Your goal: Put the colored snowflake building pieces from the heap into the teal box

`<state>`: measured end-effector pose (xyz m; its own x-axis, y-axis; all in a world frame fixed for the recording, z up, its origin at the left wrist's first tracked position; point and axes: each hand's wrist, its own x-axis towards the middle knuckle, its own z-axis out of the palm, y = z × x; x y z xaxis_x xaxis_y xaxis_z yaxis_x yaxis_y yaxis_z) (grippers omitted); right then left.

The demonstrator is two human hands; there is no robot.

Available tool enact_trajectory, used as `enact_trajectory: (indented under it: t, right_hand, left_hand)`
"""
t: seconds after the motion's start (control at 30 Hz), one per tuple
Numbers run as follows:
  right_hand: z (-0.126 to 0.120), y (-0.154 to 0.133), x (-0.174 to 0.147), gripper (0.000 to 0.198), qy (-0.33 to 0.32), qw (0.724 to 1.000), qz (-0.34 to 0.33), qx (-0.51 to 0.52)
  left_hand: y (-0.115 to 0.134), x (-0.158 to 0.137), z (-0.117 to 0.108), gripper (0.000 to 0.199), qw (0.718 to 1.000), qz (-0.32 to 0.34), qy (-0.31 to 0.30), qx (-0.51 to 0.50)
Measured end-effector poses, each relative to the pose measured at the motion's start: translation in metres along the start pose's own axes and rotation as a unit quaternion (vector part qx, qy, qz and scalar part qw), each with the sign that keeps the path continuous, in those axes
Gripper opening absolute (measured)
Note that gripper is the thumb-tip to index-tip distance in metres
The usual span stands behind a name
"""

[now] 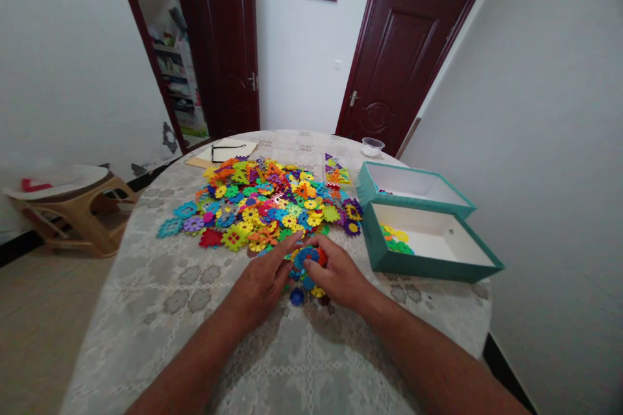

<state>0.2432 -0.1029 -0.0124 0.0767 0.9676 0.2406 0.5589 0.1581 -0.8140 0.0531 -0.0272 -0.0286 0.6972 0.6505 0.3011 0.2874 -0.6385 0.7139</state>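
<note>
In the head view, a small cluster of interlocking flower discs (pixel 304 258) in blue, orange and yellow sits between my two hands, near the middle of the table. My right hand (pixel 343 272) grips it from the right, thumb on a blue disc and index finger curled round the far side. From the left, my left hand (pixel 263 282) closes on the cluster; its fingertips are partly hidden. Just below the hands lie a dark blue round piece (pixel 296 297) and a yellow disc (pixel 318 291). Beyond them spreads a large heap of colourful plastic discs (pixel 263 201).
Two green boxes (pixel 438 270) stand at the right, the nearer one with several yellow and green pieces inside. A bag of pieces (pixel 337 172), a clear bowl (pixel 373 146) and eyeglasses (pixel 228 150) on paper lie toward the back. A wooden stool (pixel 92 214) stands left of the table.
</note>
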Motion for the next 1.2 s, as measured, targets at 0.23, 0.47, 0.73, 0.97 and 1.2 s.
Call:
enact_trajectory:
  t: [0.23, 0.47, 0.73, 0.97, 1.2]
  right_hand:
    - [-0.083, -0.005, 0.002, 0.019, 0.253, 0.926, -0.115, -0.256]
    - [-0.14, 0.048, -0.002, 0.022, 0.271, 0.818, 0.023, -0.506]
    - [-0.101, 0.017, 0.003, 0.021, 0.196, 0.908, -0.099, -0.356]
    - [-0.021, 0.006, -0.006, 0.045, -0.109, 0.957, -0.107, -0.245]
    - [0.01, 0.017, -0.002, 0.05, -0.126, 0.947, -0.057, -0.29]
  left_hand:
    - [-0.013, -0.006, -0.033, 0.037, 0.981, -0.042, 0.007, 0.187]
    - [-0.009, -0.01, -0.033, 0.062, 0.939, -0.157, -0.111, 0.285]
    - [-0.013, -0.007, -0.02, 0.045, 0.948, -0.095, -0.111, 0.281]
    - [-0.011, -0.004, -0.016, 0.034, 0.944, -0.07, -0.125, 0.298]
    - [-0.017, 0.003, -0.004, 0.022, 0.937, -0.027, -0.12, 0.327]
